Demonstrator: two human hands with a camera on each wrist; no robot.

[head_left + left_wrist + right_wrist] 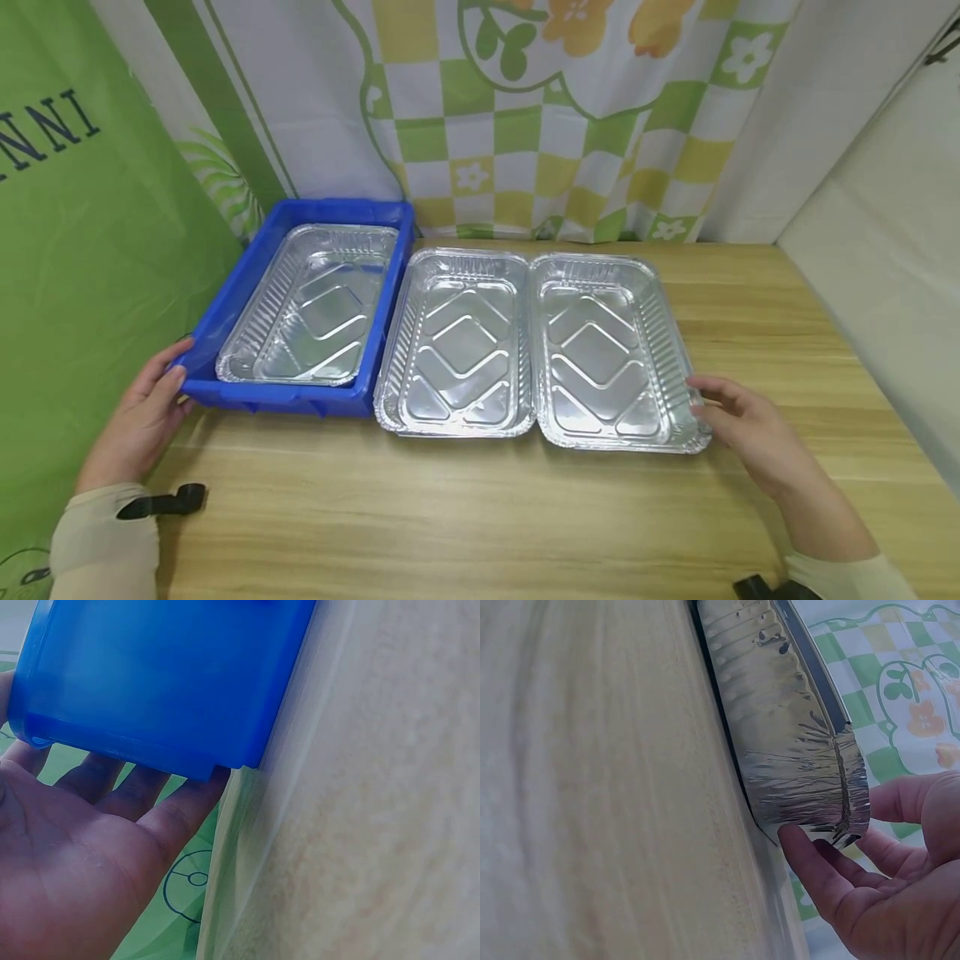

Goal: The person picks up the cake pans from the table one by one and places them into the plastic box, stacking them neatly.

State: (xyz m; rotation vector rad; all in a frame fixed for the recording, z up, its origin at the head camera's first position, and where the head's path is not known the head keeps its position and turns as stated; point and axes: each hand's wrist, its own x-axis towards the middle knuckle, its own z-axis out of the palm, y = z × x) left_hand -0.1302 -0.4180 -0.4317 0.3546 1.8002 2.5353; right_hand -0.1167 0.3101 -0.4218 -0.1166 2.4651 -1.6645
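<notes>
Touching a ribbed, rectangular foil tray (600, 358) is the right hand (757, 440).

Soft, bright light is filling the head view, glinting off the foil trays (600, 354) and casting faint shadows on the bench (465, 517). Both wrist views are looking dimmer, the nearby bench surface blurring.

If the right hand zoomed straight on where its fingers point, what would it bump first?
Probably the rightmost foil tray. The fingers of the right hand already seem to touch its near right corner, though exact contact is hard to judge.
</notes>
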